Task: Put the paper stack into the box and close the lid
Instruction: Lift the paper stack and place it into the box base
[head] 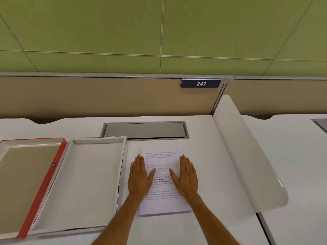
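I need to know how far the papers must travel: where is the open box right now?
The white box lies open on the desk, immediately left of the paper stack, with its red-edged lid on its far left.

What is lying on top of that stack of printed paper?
Both hands rest flat on the paper stack: the left hand at its left edge, the right hand on its right half. They cover part of the print; nothing else lies on it.

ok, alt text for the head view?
Both hands, left and right, lie flat on a printed paper stack on a white desk. To its left sit an open white box and a red-edged lid.
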`<state>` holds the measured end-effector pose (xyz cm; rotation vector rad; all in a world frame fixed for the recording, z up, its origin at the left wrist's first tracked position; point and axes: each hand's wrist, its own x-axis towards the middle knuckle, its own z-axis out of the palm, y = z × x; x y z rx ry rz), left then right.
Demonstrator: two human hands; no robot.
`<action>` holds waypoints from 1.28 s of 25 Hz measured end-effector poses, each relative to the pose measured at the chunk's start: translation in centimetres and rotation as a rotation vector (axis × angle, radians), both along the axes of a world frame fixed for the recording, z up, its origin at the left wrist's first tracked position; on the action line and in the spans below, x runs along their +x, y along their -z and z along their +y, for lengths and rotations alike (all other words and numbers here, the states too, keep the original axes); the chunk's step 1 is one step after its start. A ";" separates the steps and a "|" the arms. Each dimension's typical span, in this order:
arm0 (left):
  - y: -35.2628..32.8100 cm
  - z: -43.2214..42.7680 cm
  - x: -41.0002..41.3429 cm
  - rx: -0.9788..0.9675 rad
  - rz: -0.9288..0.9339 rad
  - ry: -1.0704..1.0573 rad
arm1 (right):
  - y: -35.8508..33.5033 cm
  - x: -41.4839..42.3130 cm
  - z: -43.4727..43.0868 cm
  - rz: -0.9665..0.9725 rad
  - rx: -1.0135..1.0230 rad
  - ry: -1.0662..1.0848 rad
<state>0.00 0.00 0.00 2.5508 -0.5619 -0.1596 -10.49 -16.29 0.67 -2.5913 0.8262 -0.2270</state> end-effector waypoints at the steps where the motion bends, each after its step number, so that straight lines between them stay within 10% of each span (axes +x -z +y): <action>1: 0.3 0.1 -0.1 -0.007 0.015 -0.006 | 0.1 -0.1 0.1 -0.006 0.007 0.002; 32: -4.3 -3.1 2.9 0.083 0.711 -0.458 | -4.1 3.7 -1.6 0.411 0.550 0.435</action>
